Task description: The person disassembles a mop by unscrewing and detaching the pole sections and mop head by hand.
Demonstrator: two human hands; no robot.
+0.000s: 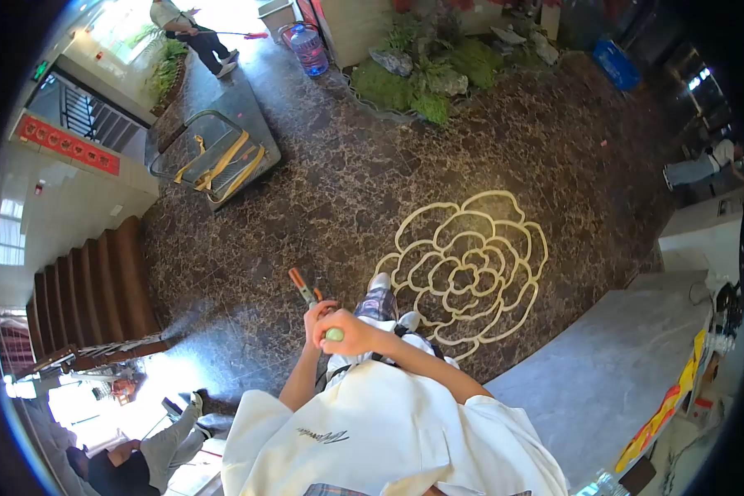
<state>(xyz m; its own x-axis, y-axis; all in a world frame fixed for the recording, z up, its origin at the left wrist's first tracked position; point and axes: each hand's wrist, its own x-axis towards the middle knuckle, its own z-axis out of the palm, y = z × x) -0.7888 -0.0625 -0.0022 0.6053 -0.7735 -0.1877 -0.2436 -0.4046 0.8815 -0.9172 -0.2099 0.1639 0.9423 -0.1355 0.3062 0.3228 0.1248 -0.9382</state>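
Observation:
My left hand and my right hand meet in front of my waist, fingers closed. Out of my left hand, away from my body, juts a tool with an orange tip and a grey metal part. A rounded pale green end shows at my right hand. Whether the green end and the orange-tipped tool are one piece, I cannot tell, as my fingers cover the middle. Below my hands are my shoes on the dark patterned floor.
A flatbed trolley with yellow straps stands ahead left. Wooden stairs rise at left; a grey counter is at right. A water jug, rock garden and blue crate lie ahead. Other people are around.

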